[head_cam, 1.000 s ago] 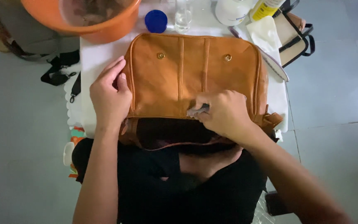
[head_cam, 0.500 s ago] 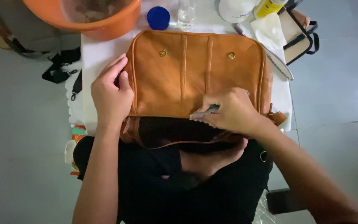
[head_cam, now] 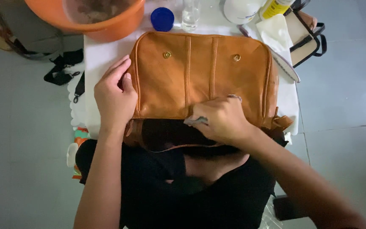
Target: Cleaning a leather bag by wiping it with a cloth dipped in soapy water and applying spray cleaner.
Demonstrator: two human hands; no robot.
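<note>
Setting: small white table on a grey tiled floor, seen from above; the person sits at its near edge in dark clothing.

Item 1. Tan leather bag, lying flat across the table, two brass studs toward the far edge, dark opening hanging over the near edge into the lap.

Item 2. Left hand, laid flat on the bag's left side, fingers spread over the seam, gripping nothing; it pins the bag.

Item 3. Right hand, at the near middle of the bag, fingers curled around a small greyish object, perhaps a cloth or a tool; too small to tell which.

Handling note: the work looks like rubbing or treating the leather. It would go best with the left hand kept pressing so the bag cannot slide, and with short, even strokes along the near panel, kept clear of the studs.

Surroundings: orange basin far left; blue cap and clear glass at the far edge; white container and yellow bottle far right; white cloth; a second, cream bag off the right edge.

Obstruction: the far-edge containers stand just beyond the bag; a push away could tip the glass.
</note>
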